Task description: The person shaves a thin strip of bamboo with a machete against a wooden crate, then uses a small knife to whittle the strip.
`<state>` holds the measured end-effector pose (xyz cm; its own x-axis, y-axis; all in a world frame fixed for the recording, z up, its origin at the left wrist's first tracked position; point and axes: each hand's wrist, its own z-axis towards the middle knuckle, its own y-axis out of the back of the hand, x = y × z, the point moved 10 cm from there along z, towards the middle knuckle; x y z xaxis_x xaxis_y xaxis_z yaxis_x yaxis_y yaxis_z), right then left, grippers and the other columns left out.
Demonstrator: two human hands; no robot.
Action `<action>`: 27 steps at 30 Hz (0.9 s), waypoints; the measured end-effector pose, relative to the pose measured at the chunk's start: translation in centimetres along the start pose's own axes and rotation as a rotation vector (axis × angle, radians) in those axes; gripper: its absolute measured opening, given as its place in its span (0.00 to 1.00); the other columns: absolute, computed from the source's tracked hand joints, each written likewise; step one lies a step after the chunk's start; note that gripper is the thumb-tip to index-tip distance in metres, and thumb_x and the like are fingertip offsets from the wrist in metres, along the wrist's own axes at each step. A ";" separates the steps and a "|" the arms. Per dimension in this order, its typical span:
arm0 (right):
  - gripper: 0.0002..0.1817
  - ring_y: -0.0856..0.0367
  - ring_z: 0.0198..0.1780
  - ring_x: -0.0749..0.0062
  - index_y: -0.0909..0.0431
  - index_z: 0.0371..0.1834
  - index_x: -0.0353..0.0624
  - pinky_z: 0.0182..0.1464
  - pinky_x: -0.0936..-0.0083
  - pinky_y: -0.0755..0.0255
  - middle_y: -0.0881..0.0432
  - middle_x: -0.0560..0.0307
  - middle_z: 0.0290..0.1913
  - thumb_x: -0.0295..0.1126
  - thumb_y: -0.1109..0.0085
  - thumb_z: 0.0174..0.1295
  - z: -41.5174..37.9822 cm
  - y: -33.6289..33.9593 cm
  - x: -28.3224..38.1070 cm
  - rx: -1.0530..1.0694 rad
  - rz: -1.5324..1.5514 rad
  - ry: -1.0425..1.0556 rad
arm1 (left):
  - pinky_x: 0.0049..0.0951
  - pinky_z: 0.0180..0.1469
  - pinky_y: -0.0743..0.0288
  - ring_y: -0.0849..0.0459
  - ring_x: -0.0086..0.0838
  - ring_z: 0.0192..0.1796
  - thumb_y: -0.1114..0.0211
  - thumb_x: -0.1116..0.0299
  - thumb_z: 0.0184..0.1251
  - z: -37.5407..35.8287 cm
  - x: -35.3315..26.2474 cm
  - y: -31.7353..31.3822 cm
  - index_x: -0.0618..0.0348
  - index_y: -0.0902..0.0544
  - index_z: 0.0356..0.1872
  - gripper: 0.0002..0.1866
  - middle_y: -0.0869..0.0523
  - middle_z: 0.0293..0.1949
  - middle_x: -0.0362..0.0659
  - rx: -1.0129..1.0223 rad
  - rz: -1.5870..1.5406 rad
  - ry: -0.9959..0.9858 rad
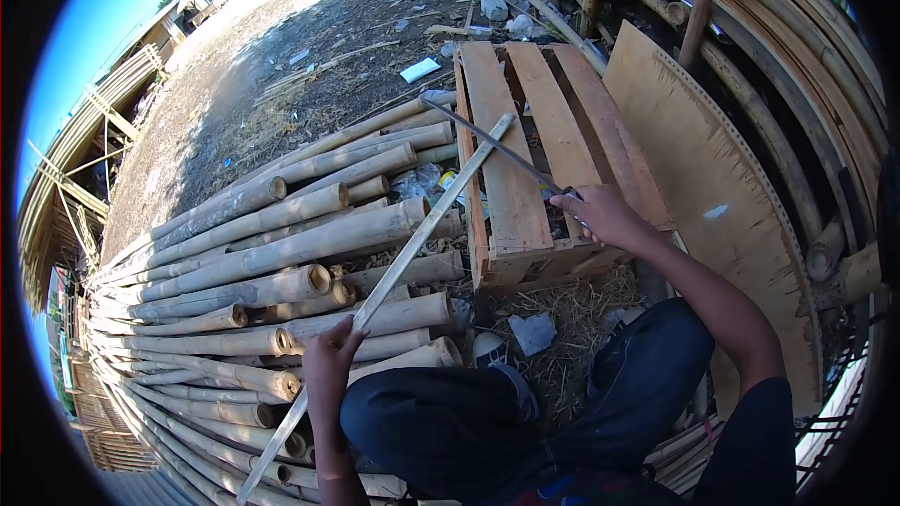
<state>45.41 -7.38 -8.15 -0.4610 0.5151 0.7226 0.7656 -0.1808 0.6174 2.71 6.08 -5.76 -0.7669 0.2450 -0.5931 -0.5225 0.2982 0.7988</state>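
Observation:
My left hand [332, 370] is closed around a long, pale bamboo strip [412, 267], which slants from the lower left up to the slatted wooden crate [553, 145]. In my right hand [605, 215], fingers wrapped round the handle, is a machete [502, 148] with a long, narrow, dark blade. The blade points up and left over the crate and crosses the strip close to its far end. Part of the handle is hidden by my fingers.
A large pile of bamboo poles [272, 239] spreads out on the left, cut ends toward me. To the right, a plywood sheet [708, 197] leans beside the crate, with more poles [769, 122] behind it. Litter [419, 69] is scattered over the dirt ground [272, 47].

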 end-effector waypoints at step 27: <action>0.35 0.23 0.16 0.66 0.23 0.22 0.34 0.20 0.65 0.31 0.25 0.52 0.15 0.60 0.49 0.70 4.1 4.2 -4.7 -0.138 -0.061 -0.181 | 0.33 0.35 0.25 0.14 0.41 0.29 0.27 0.63 0.59 -1.6 -3.5 2.7 0.66 0.14 0.48 0.20 0.14 0.30 0.57 -0.140 0.227 -0.233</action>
<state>52.62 -7.10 -10.25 -0.4073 0.6682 0.6226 0.6641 -0.2513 0.7042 3.40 4.59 -1.42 -0.7720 0.4992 -0.3935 -0.4072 0.0869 0.9092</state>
